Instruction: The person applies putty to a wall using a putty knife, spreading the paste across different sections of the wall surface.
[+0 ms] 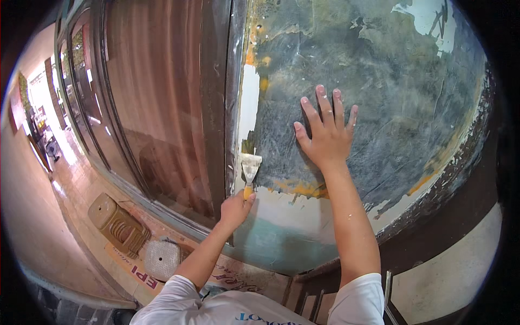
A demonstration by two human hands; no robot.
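My left hand (237, 209) grips the yellow handle of a paint scraper (251, 166). The scraper's wide metal blade points up and lies at the left edge of a wall (386, 89), beside the dark window frame (236, 101). White, splattered residue coats the blade. My right hand (330, 134) rests on the dark grey, patchy part of the wall with its fingers spread and nothing held. A strip of white coating (250, 105) runs above the blade along the frame. Orange patches and a ragged white band (296, 211) border the grey area's lower edge.
Curtained glass windows (162, 81) stand at the left. On the floor below are stacked brown plastic stools (118, 223) and a speckled white stool (162, 258) on a printed sheet (140, 276). A dark wooden frame (447, 227) curves at the lower right. A fan (52, 149) stands far off.
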